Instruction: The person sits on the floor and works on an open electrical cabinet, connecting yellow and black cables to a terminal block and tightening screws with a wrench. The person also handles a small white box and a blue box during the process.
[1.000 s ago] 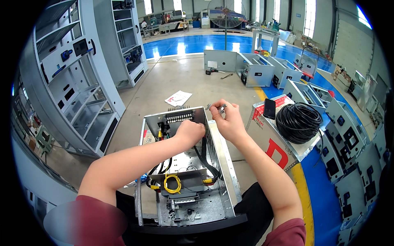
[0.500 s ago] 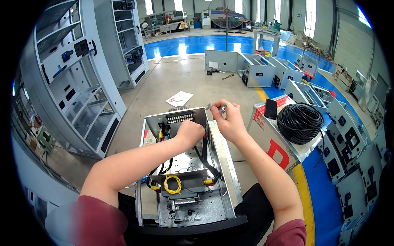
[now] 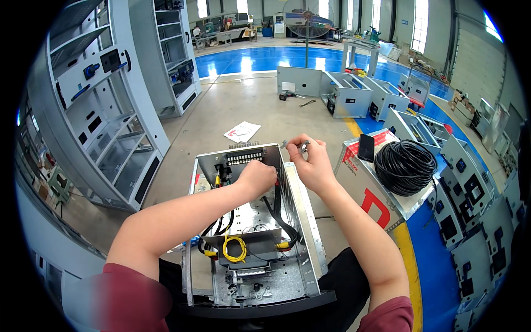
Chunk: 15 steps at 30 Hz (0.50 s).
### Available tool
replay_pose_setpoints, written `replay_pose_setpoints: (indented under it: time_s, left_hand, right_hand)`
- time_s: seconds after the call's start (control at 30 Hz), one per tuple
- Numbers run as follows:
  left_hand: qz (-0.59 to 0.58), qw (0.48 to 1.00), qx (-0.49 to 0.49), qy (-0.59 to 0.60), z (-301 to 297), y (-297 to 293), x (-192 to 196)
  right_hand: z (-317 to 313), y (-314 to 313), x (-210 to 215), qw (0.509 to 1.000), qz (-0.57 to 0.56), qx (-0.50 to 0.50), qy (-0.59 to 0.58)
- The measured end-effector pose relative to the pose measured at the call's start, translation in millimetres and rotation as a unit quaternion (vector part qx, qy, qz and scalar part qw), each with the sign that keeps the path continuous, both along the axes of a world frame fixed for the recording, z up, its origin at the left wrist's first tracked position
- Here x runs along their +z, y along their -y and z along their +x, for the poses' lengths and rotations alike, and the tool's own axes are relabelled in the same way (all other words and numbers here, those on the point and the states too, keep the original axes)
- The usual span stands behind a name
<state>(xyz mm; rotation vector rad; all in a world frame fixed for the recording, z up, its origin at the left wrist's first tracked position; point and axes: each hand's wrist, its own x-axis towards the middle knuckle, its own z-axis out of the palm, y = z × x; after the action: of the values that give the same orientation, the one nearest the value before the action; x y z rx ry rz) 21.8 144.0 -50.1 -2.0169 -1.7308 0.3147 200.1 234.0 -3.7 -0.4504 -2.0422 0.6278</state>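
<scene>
Hands are working at the far end of an open grey metal box [image 3: 301,221] that is lying on the concrete floor in front of the person. The left hand [image 3: 256,178] is reaching down inside the box, curled into a loose fist just below the black terminal strip [image 3: 243,158] mounted on the far wall; whether its fingers are gripping anything cannot be told, since the back of the hand is hiding them. The right hand [image 3: 311,165] is resting over the far right corner of the box, with thumb and fingertips pinched narrowly on a small metal part [image 3: 303,146] — its exact kind is too small to make out.

Inside the box, black cables [image 3: 282,218] are running along the right wall, and a yellow wire loop [image 3: 234,249] is lying on the grey module near the middle. Yellow-and-red wires are standing just beside the terminal strip on its left.

Just to the right of the box, a white crate with red markings [image 3: 368,199] is carrying a coil of black cable [image 3: 405,166] and a dark phone [image 3: 365,147], the phone lying beside the coil. A sheet of paper [image 3: 241,131] is lying on the floor beyond the box. Tall grey cabinet frames [image 3: 105,110] are standing to the left — more open grey boxes [image 3: 354,97] are sitting farther back and along the right.
</scene>
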Motion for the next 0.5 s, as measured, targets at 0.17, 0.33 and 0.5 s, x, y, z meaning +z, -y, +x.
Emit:
replay_pose_setpoints:
  time_s: [0.17,0.33,0.5]
  left_hand:
    - [0.032,0.999,-0.004,-0.012,1.4,0.4,-7.6]
    - [0.014,0.999,-0.017,-0.025,1.9,-0.5,-6.0]
    - [0.019,0.999,-0.031,-0.025,-1.5,1.1,-6.7]
  right_hand:
    - [0.9,1.2,-0.1,1.0,-0.004,-0.01,0.006]
    - [2.3,1.2,1.2,1.0,-0.009,-0.004,0.005]
    - [1.6,3.8,2.3,1.0,0.0,-0.005,0.005]
